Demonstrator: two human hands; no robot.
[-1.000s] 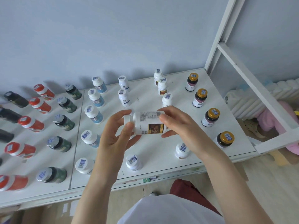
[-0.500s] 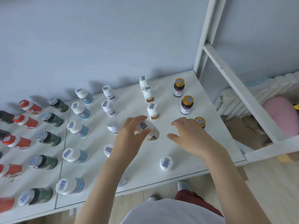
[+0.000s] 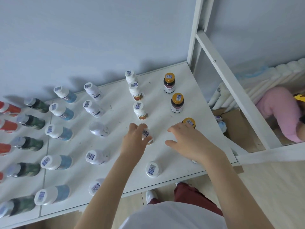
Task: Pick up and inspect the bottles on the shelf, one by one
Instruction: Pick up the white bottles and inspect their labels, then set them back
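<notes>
While your left hand [image 3: 133, 142] is curling its fingers and thumb around the top of a small white bottle [image 3: 147, 135], that bottle is standing upright low over the shelf [image 3: 165, 116]. It is sitting in its column between the white bottle behind [image 3: 140, 110] and the white bottle nearer the front edge [image 3: 152, 169]. Whether its base is touching the shelf, I cannot tell. Your right hand [image 3: 189, 142] is hovering with fingers spread and relaxed, holding nothing, its fingertips just beside the gold-capped bottle [image 3: 189, 121]. You are probably working at the handover point between one bottle and another. The next move is likely calling for a clean release or lift with the left hand, and for the right hand to be closing on the gold-capped bottle without knocking its neighbours. The white bottle is showing a barcode sticker on its cap and a sliver of brown-orange label near the base; your fingers are hiding most of its body.
</notes>
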